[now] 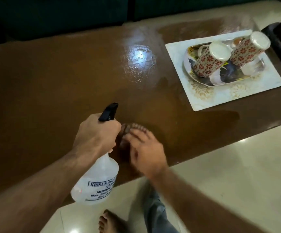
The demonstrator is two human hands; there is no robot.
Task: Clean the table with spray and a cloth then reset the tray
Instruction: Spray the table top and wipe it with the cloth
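One brown table [52, 78]. One white rectangular tray [208, 100] near the table's far right corner, carrying one patterned oval plate [220, 79]. Two floral mugs, both upside down: one [210, 63] on the plate's left part, one [247, 49] on its right. One clear spray bottle [97, 180] near the table's near edge. Two hands: left [96, 135], right [144, 153]. One bare foot [109, 221].
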